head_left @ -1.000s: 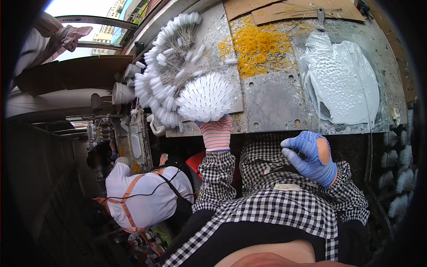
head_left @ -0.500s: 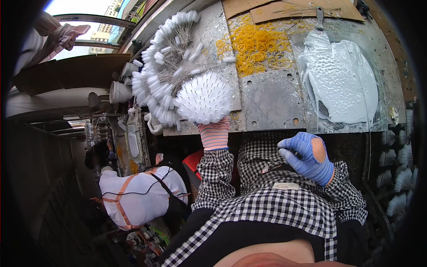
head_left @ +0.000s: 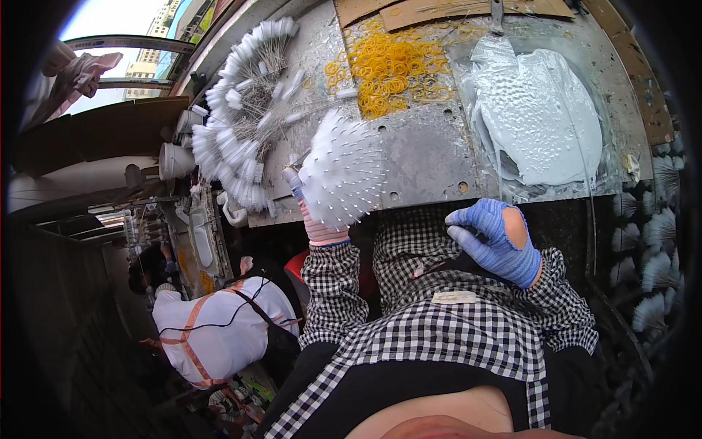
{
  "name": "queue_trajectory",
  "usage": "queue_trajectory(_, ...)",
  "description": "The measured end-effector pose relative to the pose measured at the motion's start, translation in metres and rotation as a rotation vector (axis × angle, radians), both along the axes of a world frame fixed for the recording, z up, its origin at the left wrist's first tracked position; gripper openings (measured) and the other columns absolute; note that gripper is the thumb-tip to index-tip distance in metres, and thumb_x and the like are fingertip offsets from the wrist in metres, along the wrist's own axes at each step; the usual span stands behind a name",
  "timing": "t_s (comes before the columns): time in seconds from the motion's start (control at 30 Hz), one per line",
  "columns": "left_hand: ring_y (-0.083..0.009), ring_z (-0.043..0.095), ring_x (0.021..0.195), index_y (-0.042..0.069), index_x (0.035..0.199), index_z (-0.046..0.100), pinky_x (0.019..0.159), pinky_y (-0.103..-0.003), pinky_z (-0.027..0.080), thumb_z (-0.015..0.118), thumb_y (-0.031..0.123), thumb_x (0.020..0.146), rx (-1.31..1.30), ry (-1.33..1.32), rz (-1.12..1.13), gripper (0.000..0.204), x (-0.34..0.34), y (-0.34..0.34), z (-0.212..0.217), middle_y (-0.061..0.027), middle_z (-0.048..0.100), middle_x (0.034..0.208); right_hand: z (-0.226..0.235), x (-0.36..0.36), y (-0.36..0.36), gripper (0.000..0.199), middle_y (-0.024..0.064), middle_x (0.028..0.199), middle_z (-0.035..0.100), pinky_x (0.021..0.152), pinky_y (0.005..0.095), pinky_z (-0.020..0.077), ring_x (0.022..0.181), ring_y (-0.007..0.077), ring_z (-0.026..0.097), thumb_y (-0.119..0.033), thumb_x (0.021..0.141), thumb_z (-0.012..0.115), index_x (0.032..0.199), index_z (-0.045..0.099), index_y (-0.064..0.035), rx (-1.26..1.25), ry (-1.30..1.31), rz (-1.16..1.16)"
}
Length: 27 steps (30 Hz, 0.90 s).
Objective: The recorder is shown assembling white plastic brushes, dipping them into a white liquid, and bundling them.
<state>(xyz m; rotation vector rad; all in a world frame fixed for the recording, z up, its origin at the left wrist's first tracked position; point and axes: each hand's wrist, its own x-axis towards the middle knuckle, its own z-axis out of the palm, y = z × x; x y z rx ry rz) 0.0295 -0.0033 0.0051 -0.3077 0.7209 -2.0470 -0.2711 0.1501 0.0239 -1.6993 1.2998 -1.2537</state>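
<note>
My left hand (head_left: 319,219), in a pink-and-grey striped glove, is closed under a dense fanned bundle of white-bristled wire brushes (head_left: 342,172). Small pale tips dot the bundle's rounded face, which tilts to the right. Most of my fingers are hidden behind it; bluish fingertips show at its left side. Over my lap, below the bench edge, my right hand (head_left: 497,240) wears a blue knit glove with a hole on its back. Its fingers are loosely bent and apart, with nothing visible in them. More white brushes (head_left: 238,110) lie in a curved pile on the bench, wire stems inward.
Yellow rings (head_left: 387,69) are heaped mid-bench, beyond a bolted metal plate (head_left: 428,157). At right, thick white paste (head_left: 541,117) is spread out, with a scraper (head_left: 493,47) in it. Cardboard (head_left: 468,9) lies along the back. Another person (head_left: 219,329) works at left.
My left hand has turned the brush bundle, tilting its face to the right and lowering it toward the bench edge. My right hand stays nearly still; the whole view has shifted slightly.
</note>
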Motion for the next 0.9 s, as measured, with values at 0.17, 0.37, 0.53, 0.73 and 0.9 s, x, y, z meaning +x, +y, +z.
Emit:
queue_trajectory(0.17, -0.0304, 0.049, 0.137, 0.005, 0.142, 0.054, 0.120, -0.052, 0.033, 0.045, 0.045, 0.107, -0.197, -1.160, -0.027, 0.053, -0.009, 0.000, 0.005, -0.0140, 0.055, 0.147, 0.006, -0.026, 0.002, 0.013, 0.0099, 0.082, 0.072, 0.064, 0.0330, 0.0539, 0.069, 0.0214, 0.068, -0.009, 0.086, 0.078, 0.098, 0.075, -0.0022, 0.056, 0.034, -0.121)
queue_trajectory(0.37, -0.0266, 0.066, 0.105, 0.017, 0.137, 0.054, 0.107, -0.054, 0.048, 0.065, 0.024, 0.098, -0.282, -0.961, -0.262, 0.041, -0.060, -0.004, 0.020, -0.0086, 0.070, 0.105, 0.020, -0.047, -0.014, 0.015, 0.0091, 0.085, 0.074, 0.067, 0.0291, 0.0542, 0.073, 0.0168, 0.070, -0.009, 0.087, 0.078, 0.100, 0.075, -0.0024, 0.044, -0.047, -0.253)
queue_trajectory(0.53, -0.0245, 0.066, 0.103, 0.025, 0.134, 0.057, 0.111, -0.056, 0.046, 0.065, 0.001, 0.090, -0.366, -1.199, -0.186, 0.051, -0.084, -0.009, 0.025, -0.0083, 0.069, 0.105, 0.048, -0.059, -0.037, 0.019, 0.0065, 0.084, 0.075, 0.067, 0.0279, 0.0540, 0.070, 0.0133, 0.069, -0.018, 0.090, 0.076, 0.103, 0.076, -0.0047, 0.103, -0.037, -0.180)
queue_trajectory(0.73, -0.0236, 0.065, 0.102, 0.025, 0.138, 0.051, 0.112, -0.056, 0.046, 0.062, -0.007, 0.082, -0.510, -1.171, -0.182, 0.066, -0.093, -0.014, 0.020, -0.0071, 0.065, 0.106, 0.052, -0.055, -0.066, 0.025, 0.0078, 0.082, 0.073, 0.069, 0.0301, 0.0544, 0.072, 0.0155, 0.068, -0.025, 0.091, 0.075, 0.109, 0.075, -0.0092, 0.151, -0.045, 0.020)
queue_trajectory(0.9, -0.0268, 0.062, 0.107, 0.020, 0.142, 0.046, 0.107, -0.054, 0.050, 0.059, -0.010, 0.075, -0.590, -1.306, -0.149, 0.075, -0.099, -0.017, 0.033, -0.0081, 0.062, 0.109, 0.041, -0.049, -0.087, 0.021, 0.0098, 0.087, 0.074, 0.075, 0.0375, 0.0572, 0.078, 0.0261, 0.072, -0.024, 0.088, 0.075, 0.105, 0.075, -0.0120, -0.039, 0.129, 0.216)
